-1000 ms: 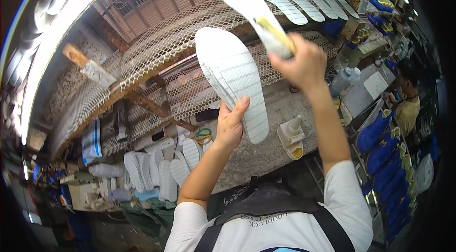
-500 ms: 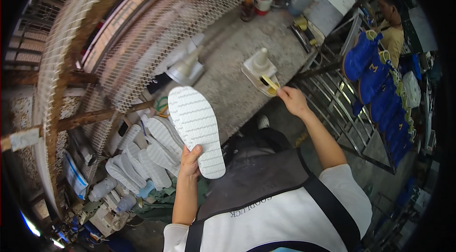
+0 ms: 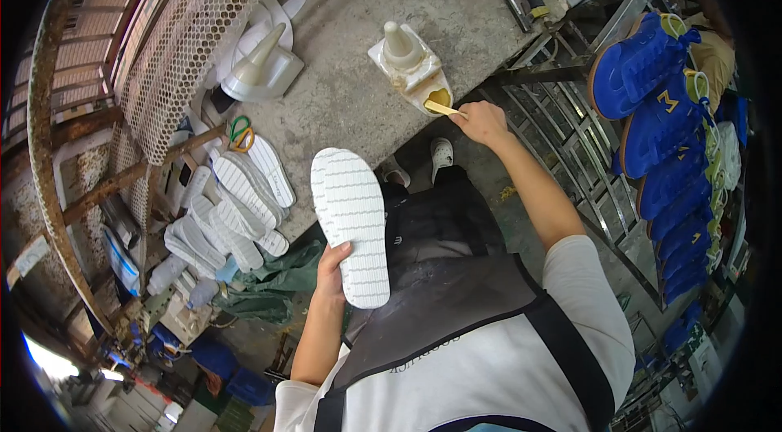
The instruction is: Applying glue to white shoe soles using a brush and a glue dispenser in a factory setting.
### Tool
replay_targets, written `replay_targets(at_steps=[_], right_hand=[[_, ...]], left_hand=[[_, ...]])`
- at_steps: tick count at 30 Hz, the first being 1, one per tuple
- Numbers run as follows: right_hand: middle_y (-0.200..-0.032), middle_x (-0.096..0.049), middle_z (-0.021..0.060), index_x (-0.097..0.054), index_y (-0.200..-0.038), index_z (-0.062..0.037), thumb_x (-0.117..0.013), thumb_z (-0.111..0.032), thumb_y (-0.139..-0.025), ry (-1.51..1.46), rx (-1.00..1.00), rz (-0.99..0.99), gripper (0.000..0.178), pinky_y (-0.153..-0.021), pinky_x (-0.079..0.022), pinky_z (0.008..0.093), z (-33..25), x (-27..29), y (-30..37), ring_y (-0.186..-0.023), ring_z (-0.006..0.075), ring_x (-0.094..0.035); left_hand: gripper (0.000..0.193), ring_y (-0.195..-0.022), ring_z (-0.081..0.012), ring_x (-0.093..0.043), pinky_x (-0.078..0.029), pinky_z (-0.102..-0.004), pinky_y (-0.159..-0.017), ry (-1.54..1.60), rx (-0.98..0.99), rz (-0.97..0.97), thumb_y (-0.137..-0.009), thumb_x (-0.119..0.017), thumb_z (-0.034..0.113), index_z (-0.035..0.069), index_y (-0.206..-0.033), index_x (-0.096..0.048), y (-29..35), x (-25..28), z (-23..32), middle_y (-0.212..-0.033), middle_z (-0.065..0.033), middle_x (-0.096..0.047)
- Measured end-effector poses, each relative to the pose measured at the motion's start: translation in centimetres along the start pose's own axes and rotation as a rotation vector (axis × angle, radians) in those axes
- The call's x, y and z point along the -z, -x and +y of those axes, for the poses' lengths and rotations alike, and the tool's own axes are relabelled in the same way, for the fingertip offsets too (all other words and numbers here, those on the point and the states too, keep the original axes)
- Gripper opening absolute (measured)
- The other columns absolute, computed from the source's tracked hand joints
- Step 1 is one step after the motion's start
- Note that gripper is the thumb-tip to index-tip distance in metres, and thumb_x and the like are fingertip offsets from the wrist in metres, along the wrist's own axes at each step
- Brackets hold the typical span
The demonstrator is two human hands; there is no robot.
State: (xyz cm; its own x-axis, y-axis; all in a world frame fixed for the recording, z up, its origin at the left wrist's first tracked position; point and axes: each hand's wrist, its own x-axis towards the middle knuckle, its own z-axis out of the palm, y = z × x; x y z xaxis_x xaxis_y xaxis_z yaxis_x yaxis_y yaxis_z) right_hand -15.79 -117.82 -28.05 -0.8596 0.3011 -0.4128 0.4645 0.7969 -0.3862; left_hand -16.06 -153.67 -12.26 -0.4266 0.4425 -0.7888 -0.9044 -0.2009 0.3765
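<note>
- Fingers of the left hand (image 3: 330, 271) pinch a white insole (image 3: 350, 212) near its lower end, thumb on its face.
- A yellow stick (image 3: 445, 109) reaches the hollow of a white container (image 3: 407, 70).
- Arm outstretched, the right hand (image 3: 484, 122) pinches the stick's near end.

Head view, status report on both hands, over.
Left hand: holding striped white insole. Right hand: gripping yellow stick, end at opening of white pot. Nothing seen blocking either hand.

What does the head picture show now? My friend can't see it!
A person's left hand holds a white, grey-lined insole; their right hand holds a yellow tool at the yellow end of a white container on a grey worktable. More insoles lie to the left; blue shoes line a rack at right.
</note>
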Motion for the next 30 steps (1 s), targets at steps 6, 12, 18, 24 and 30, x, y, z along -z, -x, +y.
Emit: replay_targets(at_steps=[6,12,18,24,30], right_hand=[[-0.047,-0.037,-0.0062,-0.068,-0.08,-0.0014,-0.059,-0.028,-0.089,-1.148,0.125,-0.882,0.03,-0.041,-0.018,0.0211,-1.6,6.4,1.7,-0.042,0.0022,-0.027],[-0.062,-0.061,0.0054,-0.065,-0.076,-0.0059,-0.064,-0.03,-0.081,-0.5,0.684,-0.359,0.025,-0.055,-0.044,0.0291,-11.1,15.5,3.0,-0.055,0.0146,-0.056],[-0.057,-0.056,0.0053,-0.062,-0.068,-0.0117,-0.067,-0.032,-0.076,-0.51,1.161,-0.254,0.022,-0.047,-0.044,0.0316,-17.6,13.9,10.1,-0.052,0.02,-0.057],[-0.059,-0.055,0.0084,-0.06,-0.069,-0.0068,-0.067,-0.021,-0.076,-0.681,1.139,-0.38,0.018,-0.05,-0.044,0.0308,-19.8,10.8,10.1,-0.05,0.0205,-0.055],[-0.068,-0.063,0.009,-0.066,-0.081,-0.0047,-0.063,-0.031,-0.081,-0.515,0.895,-0.351,0.026,-0.056,-0.045,0.0312,-23.9,16.2,2.1,-0.057,0.0192,-0.058]], left_hand=[[0.062,-0.094,-0.0286,-0.063,-0.053,-0.0392,-0.082,-0.036,-0.041,0.034,-0.072,-0.063,0.015,-0.003,-0.127,-0.041,-2.5,-2.9,-0.4,-0.11,-0.0189,-0.06],[0.056,-0.098,-0.0262,-0.06,-0.05,-0.0374,-0.085,-0.142,-0.185,-0.211,-0.076,-0.061,0.013,-0.003,-0.126,-0.042,-1.5,-7.1,3.5,-0.113,-0.016,-0.058],[0.042,-0.087,-0.0271,-0.064,-0.054,-0.0406,-0.076,0.345,-0.3,-0.165,-0.082,-0.052,0.017,0.0,-0.12,-0.05,0.2,-6.1,8.0,-0.102,-0.0153,-0.063],[0.046,-0.088,-0.028,-0.065,-0.056,-0.04,-0.074,0.504,-0.423,-0.214,-0.082,-0.051,0.017,-0.003,-0.122,-0.046,1.7,-3.6,8.3,-0.107,-0.0172,-0.062],[0.072,-0.109,-0.0299,-0.057,-0.045,-0.0399,-0.094,0.162,-0.443,-0.284,-0.068,-0.062,0.014,-0.007,-0.132,-0.036,5.0,1.1,4.3,-0.123,-0.0202,-0.053]])
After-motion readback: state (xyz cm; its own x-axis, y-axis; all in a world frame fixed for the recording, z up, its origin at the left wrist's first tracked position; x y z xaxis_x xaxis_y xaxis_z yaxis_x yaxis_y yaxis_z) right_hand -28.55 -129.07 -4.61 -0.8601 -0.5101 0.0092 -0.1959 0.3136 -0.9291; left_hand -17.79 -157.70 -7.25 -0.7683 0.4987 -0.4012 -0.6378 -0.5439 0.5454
